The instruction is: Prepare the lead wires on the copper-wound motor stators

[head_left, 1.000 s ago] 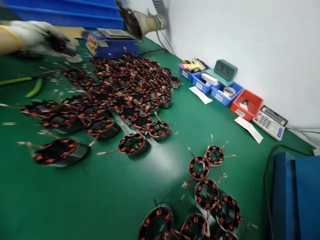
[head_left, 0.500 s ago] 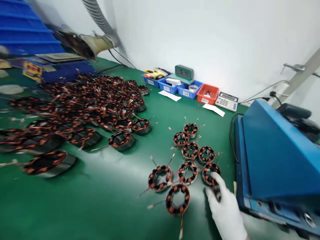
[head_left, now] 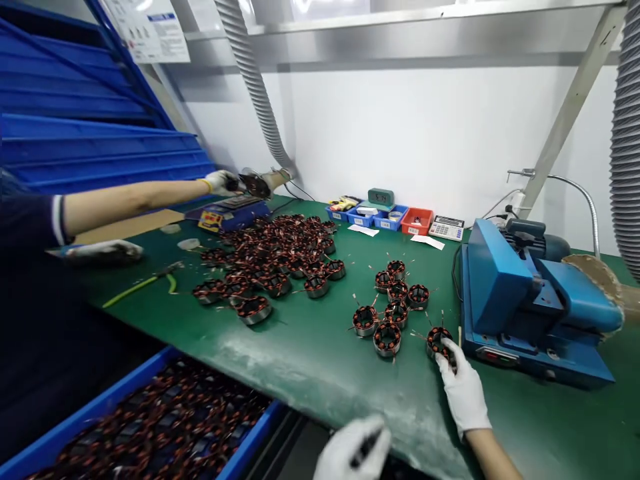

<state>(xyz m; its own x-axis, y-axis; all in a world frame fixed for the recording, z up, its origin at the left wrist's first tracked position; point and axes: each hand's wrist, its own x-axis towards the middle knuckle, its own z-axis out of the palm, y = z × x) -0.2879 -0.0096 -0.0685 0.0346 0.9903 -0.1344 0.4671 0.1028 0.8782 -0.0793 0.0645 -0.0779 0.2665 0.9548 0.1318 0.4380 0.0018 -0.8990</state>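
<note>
My right hand [head_left: 463, 387], in a white glove, grips the near rim of a motor stator [head_left: 439, 341] with copper windings and loose wire ends, thumb and fingers closed round it. This stator is at the green table's surface, beside the blue machine. My left hand [head_left: 353, 450], also gloved in white, is at the table's front edge, blurred; a dark patch shows by its fingers, and what it is I cannot make out. To the left of my right hand stand several more stators, the closest being one stator [head_left: 387, 340] at the near end of the group.
A blue machine [head_left: 505, 293] stands at the right. A large pile of stators [head_left: 280, 250] covers the table's left middle. A co-worker's arm [head_left: 135, 203] reaches in from the left, near green-handled pliers [head_left: 137, 291]. Below is a blue crate [head_left: 250, 443] of stators.
My view has drawn back and tilted up. The stator in my right hand has moved nearer the front edge, apart from the group. My left hand and the co-worker's arms have come into view.
</note>
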